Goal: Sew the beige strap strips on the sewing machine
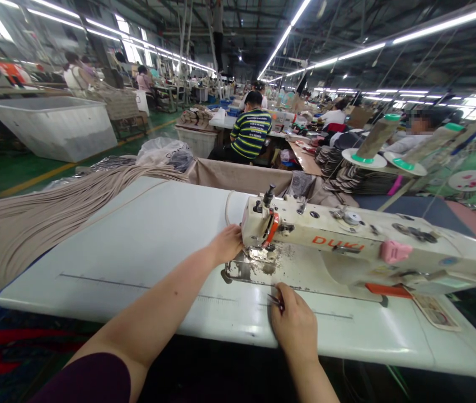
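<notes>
My left hand [228,244] is at the left end of the white sewing machine [305,226], close beside its needle area. Its fingers are closed and partly hidden by the machine head. A narrow beige fabric cord [228,208] curves down from behind into this hand. On the front of the table [137,235], below the metal needle plate [258,268], rests my right hand [294,316]. It is closed around small thread snips [278,303] with a dark red handle, the thin metal tips pointing left.
A long heap of beige cords [53,224] hangs over the table's left side. Behind the table stands a fabric-lined bin [229,173]. Two thread cones [376,140] and a green fan [468,173] are at right. A person in a striped shirt [252,133] sits ahead.
</notes>
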### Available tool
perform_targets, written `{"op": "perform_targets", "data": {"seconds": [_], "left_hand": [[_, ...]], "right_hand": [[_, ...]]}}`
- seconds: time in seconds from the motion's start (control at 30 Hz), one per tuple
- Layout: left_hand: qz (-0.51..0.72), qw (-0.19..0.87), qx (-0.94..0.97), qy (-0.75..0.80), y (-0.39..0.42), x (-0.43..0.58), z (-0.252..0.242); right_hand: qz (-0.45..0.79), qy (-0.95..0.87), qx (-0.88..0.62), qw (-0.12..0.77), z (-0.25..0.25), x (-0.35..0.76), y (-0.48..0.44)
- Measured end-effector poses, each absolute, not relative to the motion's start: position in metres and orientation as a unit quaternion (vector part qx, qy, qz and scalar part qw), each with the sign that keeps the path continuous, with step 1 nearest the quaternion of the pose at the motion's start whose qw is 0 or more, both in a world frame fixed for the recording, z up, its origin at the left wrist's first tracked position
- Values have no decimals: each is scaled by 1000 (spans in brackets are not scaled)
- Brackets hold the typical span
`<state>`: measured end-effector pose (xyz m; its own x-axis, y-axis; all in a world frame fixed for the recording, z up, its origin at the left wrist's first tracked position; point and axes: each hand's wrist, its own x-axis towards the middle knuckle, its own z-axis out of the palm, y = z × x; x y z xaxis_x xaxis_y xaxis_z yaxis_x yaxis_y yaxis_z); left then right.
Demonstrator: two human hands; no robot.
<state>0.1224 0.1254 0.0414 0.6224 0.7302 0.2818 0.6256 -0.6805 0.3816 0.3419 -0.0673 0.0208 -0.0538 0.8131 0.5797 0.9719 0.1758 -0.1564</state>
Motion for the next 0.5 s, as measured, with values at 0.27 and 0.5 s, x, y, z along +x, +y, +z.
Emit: {"op": "perform_targets", "data": {"seconds": [0.27,0.5], "left_hand": [[193,141,880,411,125,105,48],[207,198,833,473,91,105,48]], "right_hand": [[-136,-711,-629,284,22,342,-68],[-141,-710,-627,287,24,339,-69]]}}
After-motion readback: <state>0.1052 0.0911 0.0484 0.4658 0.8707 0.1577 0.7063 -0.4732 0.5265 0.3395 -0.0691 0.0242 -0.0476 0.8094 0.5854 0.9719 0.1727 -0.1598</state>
